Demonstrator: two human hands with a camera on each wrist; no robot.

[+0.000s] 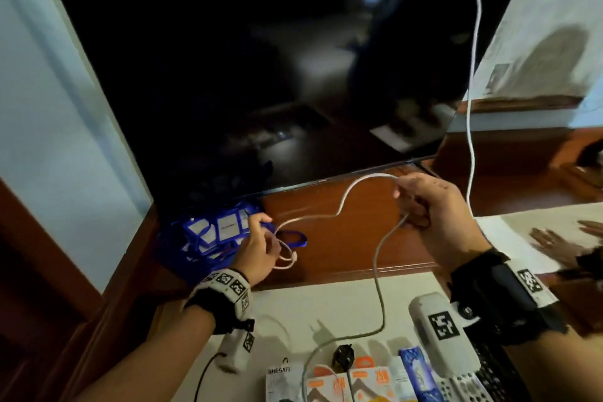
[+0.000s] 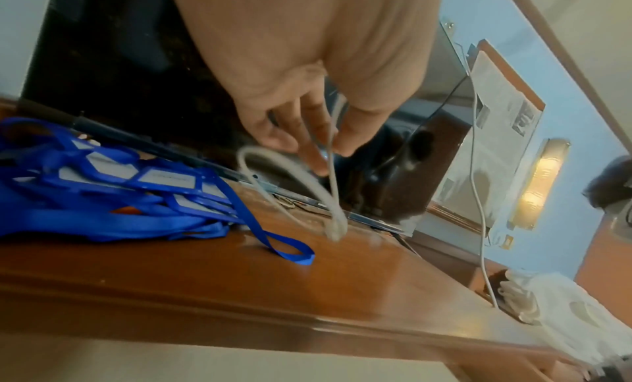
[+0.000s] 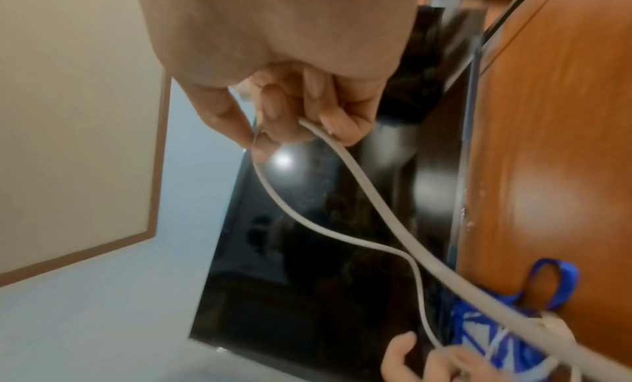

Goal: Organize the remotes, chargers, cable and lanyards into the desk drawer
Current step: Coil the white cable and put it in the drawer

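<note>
Blue lanyards [image 1: 215,235] heaped at desk's [image 1: 342,238] left, under TV [image 1: 261,75]. My left hand [image 1: 261,246] pinches small loops of white cable [image 1: 342,202] above desk. My right hand [image 1: 434,206] grips cable; it trails toward chargers [image 1: 346,378] below.

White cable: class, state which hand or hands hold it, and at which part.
Both. The left hand holds the small coiled loops of the white cable; the right hand pinches a stretch further along.
</note>
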